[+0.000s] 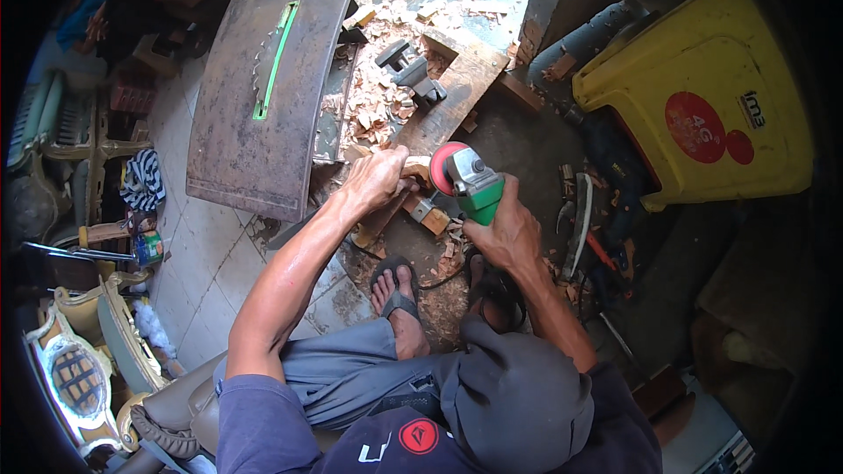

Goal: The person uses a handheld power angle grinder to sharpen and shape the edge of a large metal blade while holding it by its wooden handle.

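Observation:
My right hand [511, 226] is wrapped round the green body of an angle grinder [479, 195], which has a grey metal head. Its round red disc [444, 167] faces left, close against a small wooden piece [421, 170]; whether the two touch I cannot tell. My left hand [376, 181] grips that wooden piece from the left, and its fingers partly cover it. Just below the disc lies a short wooden block [428, 213] with a metal part on it. A wooden board [452, 96] slants away beyond both hands.
To the left stands a dark saw table [237, 154] with a green slot insert [275, 70] and toothed blade. A black metal clamp [410, 72] sits among wood shavings [376, 105]. On the right are a yellow plastic stool [615, 79] and scattered tools. My sandalled foot [395, 290] is below.

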The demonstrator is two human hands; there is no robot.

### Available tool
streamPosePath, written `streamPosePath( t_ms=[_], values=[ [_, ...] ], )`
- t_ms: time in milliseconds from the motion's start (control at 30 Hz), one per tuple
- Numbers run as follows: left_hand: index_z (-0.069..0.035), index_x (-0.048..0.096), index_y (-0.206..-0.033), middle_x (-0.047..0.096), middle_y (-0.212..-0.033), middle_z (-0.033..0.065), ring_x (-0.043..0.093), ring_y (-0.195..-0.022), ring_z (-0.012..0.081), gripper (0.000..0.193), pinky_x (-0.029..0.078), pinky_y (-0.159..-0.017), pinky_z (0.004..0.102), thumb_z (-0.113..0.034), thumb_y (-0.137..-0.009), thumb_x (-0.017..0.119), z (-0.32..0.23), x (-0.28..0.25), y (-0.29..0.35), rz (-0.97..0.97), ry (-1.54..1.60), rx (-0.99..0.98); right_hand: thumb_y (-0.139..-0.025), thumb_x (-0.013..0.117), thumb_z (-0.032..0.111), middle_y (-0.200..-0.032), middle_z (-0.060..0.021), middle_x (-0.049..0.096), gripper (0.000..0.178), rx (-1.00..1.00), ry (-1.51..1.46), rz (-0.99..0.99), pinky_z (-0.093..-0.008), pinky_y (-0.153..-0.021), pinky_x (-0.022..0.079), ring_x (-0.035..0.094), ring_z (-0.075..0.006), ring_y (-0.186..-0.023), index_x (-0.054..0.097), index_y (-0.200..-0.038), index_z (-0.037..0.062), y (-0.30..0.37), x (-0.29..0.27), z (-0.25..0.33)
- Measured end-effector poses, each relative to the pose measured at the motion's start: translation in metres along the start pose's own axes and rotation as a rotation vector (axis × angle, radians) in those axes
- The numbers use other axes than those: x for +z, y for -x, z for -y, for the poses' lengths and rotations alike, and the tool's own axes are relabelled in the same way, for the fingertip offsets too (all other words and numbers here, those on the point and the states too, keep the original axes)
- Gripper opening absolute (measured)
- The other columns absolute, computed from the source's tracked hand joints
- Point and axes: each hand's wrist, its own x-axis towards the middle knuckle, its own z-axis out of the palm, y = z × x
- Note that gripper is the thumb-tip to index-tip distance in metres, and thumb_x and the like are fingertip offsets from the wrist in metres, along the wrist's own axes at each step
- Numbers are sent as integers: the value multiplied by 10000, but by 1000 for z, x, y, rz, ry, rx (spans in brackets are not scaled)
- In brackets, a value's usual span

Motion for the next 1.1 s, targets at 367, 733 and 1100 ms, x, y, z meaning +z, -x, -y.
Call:
streamPosePath(
  t_ms=[367,733,1100],
  values=[
    [-9,561,-1011,683,-953,280,671,-937,512,280,530,-751,586,-216,-924,727,-2,12,4,-79,-57,-52,-781,748,319,-1171,-327,680,779,-22,75,22,-597,-872,535,687,-538,-1011,355,-1384,18,-4,-12,11],
    [0,568,-1027,689,-949,280,692,-899,497,346,550,-748,571,-255,-897,762,-6,10,9,-101,-88,-15,-776,740,304,-1158,-316,685,747,-18,85,70,-611,-865,529,687,-537,-1007,362,-1359,29,-2,-21,15],
    [-6,558,-1053,680,-971,272,684,-900,499,293,544,-742,574,-216,-920,715,-9,7,8,-93,-80,-7,-789,737,320,-1168,-325,683,767,-20,90,76,-614,-871,527,687,-540,-1013,352,-1383,24,-3,-20,15]
  ],
)
